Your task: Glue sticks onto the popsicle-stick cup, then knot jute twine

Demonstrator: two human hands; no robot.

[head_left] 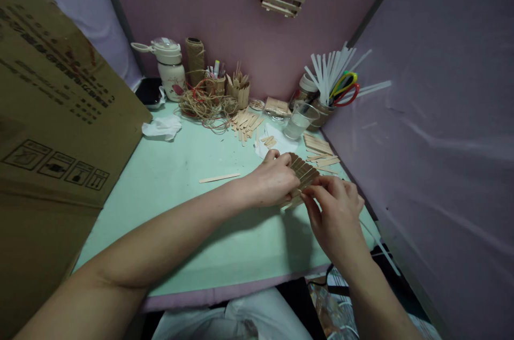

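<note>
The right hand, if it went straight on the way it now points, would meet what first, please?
The right hand would probably meet the wooden-stick piece right in front of it first, with the left hand that holds this piece close behind; exact depth is hard to judge.

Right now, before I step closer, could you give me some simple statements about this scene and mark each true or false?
1. The left hand holds the wooden-stick piece. True.
2. The right hand is inside the clear cup. False: the right hand is at the wooden-stick piece.
3. A single stick lies apart from the piles. True.
4. The red-handled scissors lie flat. False: the red-handled scissors stand in a holder.
5. The white bottle is left of the twine roll. True.
</note>
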